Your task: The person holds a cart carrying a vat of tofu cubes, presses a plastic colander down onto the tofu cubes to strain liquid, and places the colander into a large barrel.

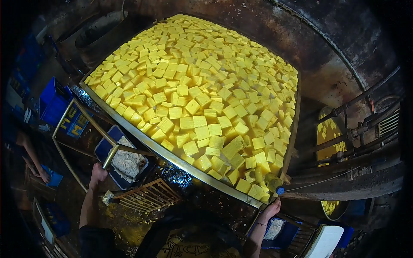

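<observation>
A large metal-rimmed vat [189, 165] holds a mass of yellow tofu-like blocks [189, 99] in yellowish liquid. My left hand [99, 173] is closed around the short handle [110, 157] of an angled metal frame [69, 112], which stands outside the vat's left front side. At the near right corner, my right hand [271, 210] is closed at the vat's rim, its fingertips partly hidden. Just above that hand, a stubby cylinder with a blue end [276, 185] lies in the corner against the blocks.
A blue crate with crumpled pale cloth [124, 161] sits beside a slatted wooden rack [148, 195]. Another blue crate [55, 101] stands farther left, near another person's hand [44, 175]. Pipes [357, 133] run along the right. A second crate with pale cloth [275, 230] is below.
</observation>
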`<state>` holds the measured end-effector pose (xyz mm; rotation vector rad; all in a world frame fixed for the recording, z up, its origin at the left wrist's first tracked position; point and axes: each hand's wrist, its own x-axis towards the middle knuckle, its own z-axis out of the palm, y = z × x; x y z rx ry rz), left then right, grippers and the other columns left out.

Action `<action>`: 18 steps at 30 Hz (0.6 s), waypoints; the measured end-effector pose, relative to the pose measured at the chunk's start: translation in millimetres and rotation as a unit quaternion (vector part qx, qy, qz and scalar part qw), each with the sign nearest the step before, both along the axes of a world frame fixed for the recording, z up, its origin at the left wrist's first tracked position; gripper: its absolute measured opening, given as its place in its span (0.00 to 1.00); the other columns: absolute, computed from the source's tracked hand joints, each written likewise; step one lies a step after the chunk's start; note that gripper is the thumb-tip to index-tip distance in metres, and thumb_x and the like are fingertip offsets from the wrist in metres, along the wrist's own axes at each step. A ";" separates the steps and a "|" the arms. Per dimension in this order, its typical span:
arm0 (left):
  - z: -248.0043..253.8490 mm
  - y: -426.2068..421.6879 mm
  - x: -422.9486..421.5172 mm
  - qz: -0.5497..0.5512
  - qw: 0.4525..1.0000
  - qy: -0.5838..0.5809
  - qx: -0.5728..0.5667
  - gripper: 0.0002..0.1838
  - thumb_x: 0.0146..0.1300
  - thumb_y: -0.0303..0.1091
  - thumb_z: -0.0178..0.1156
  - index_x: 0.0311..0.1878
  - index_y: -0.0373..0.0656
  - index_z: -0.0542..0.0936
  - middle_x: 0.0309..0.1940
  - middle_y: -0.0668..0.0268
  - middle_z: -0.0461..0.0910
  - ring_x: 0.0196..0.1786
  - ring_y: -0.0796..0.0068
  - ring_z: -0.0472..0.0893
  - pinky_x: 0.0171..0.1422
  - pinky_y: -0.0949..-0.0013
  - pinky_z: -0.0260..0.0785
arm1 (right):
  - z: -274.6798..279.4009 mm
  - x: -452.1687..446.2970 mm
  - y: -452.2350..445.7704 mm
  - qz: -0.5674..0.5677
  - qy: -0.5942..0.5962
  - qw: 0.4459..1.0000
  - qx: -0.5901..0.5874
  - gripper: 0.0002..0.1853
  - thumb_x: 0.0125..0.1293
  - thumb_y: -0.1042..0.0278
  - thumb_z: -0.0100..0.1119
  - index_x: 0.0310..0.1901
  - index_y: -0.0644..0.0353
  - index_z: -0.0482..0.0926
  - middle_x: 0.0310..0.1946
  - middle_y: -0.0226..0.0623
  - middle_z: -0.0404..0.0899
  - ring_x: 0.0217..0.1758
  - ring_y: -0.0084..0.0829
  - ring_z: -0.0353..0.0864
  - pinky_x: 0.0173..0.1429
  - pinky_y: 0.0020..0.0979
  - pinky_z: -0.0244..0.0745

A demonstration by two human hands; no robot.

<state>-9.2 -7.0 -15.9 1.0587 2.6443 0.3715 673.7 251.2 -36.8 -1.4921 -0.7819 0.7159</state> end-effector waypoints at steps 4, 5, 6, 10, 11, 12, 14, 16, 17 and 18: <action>1.0 0.1 2.2 0.010 1.000 0.022 0.014 0.14 0.46 0.35 0.60 0.28 0.30 0.78 0.24 0.43 0.76 0.31 0.46 0.78 0.35 0.55 0.69 | -8.4 6.0 0.3 -0.001 -0.001 1.000 0.004 0.15 0.69 0.62 0.45 0.40 0.66 0.75 0.36 0.31 0.75 0.40 0.24 0.69 0.49 0.27 0.66; -0.5 -0.4 1.1 0.002 0.999 0.031 0.012 0.14 0.46 0.35 0.60 0.28 0.30 0.78 0.23 0.44 0.76 0.31 0.46 0.78 0.35 0.55 0.69 | -8.7 6.1 -0.2 0.002 -0.024 1.000 0.012 0.14 0.69 0.62 0.45 0.40 0.66 0.75 0.36 0.30 0.75 0.40 0.24 0.69 0.49 0.26 0.65; -3.7 -2.2 -2.6 0.002 0.999 0.031 0.012 0.14 0.46 0.35 0.60 0.28 0.30 0.78 0.23 0.44 0.76 0.31 0.46 0.78 0.35 0.55 0.69 | -8.4 5.7 -0.5 0.006 -0.047 0.999 0.021 0.14 0.69 0.62 0.46 0.39 0.66 0.75 0.36 0.30 0.74 0.39 0.24 0.68 0.49 0.26 0.65; -19.4 -8.4 -13.8 0.015 1.000 0.004 -0.024 0.15 0.44 0.35 0.61 0.26 0.28 0.76 0.22 0.44 0.76 0.30 0.45 0.78 0.34 0.55 0.69 | -10.2 4.9 1.4 -0.019 0.002 1.000 0.009 0.14 0.68 0.62 0.47 0.38 0.66 0.74 0.35 0.29 0.73 0.39 0.23 0.67 0.48 0.26 0.64; -22.6 -9.8 -14.6 0.030 0.999 0.009 0.007 0.16 0.43 0.36 0.61 0.25 0.28 0.75 0.21 0.44 0.76 0.29 0.45 0.78 0.33 0.56 0.69 | -12.4 6.4 1.6 -0.018 0.001 1.000 0.012 0.13 0.67 0.62 0.47 0.37 0.66 0.74 0.34 0.29 0.73 0.38 0.23 0.67 0.48 0.27 0.64; -20.7 -8.8 -13.7 0.031 0.999 0.009 0.007 0.16 0.43 0.36 0.61 0.25 0.28 0.75 0.21 0.44 0.76 0.29 0.45 0.78 0.33 0.56 0.69 | -12.4 6.2 1.8 -0.017 0.000 1.000 0.015 0.13 0.67 0.62 0.47 0.37 0.65 0.74 0.33 0.28 0.73 0.38 0.23 0.67 0.47 0.27 0.64; -17.0 -6.3 -12.2 0.029 0.999 -0.010 -0.009 0.15 0.43 0.34 0.60 0.24 0.28 0.75 0.22 0.43 0.76 0.30 0.44 0.78 0.33 0.55 0.69 | -11.6 6.5 1.6 -0.014 0.000 1.000 0.012 0.13 0.67 0.62 0.47 0.36 0.65 0.74 0.33 0.28 0.73 0.38 0.23 0.67 0.47 0.26 0.64; -42.7 -18.0 -28.9 0.028 0.999 -0.021 0.012 0.14 0.44 0.34 0.60 0.25 0.28 0.75 0.23 0.43 0.76 0.30 0.44 0.78 0.33 0.55 0.69 | -8.1 4.5 1.1 -0.012 -0.001 1.000 0.010 0.12 0.67 0.63 0.47 0.35 0.64 0.74 0.33 0.27 0.72 0.38 0.22 0.67 0.47 0.26 0.64; -52.3 -22.3 -35.3 0.027 0.999 -0.033 0.033 0.14 0.44 0.33 0.59 0.25 0.28 0.76 0.23 0.42 0.76 0.31 0.44 0.78 0.34 0.54 0.69 | -6.0 2.9 1.1 -0.014 -0.019 1.000 0.013 0.12 0.68 0.63 0.47 0.35 0.64 0.74 0.32 0.27 0.72 0.37 0.22 0.66 0.46 0.25 0.64; -45.7 -19.1 -30.5 0.027 0.999 -0.033 0.034 0.14 0.44 0.33 0.59 0.25 0.28 0.76 0.23 0.42 0.76 0.31 0.44 0.78 0.34 0.54 0.69 | -5.1 2.3 1.3 -0.017 -0.037 0.999 0.016 0.12 0.68 0.63 0.47 0.34 0.63 0.74 0.32 0.26 0.72 0.37 0.22 0.66 0.45 0.25 0.64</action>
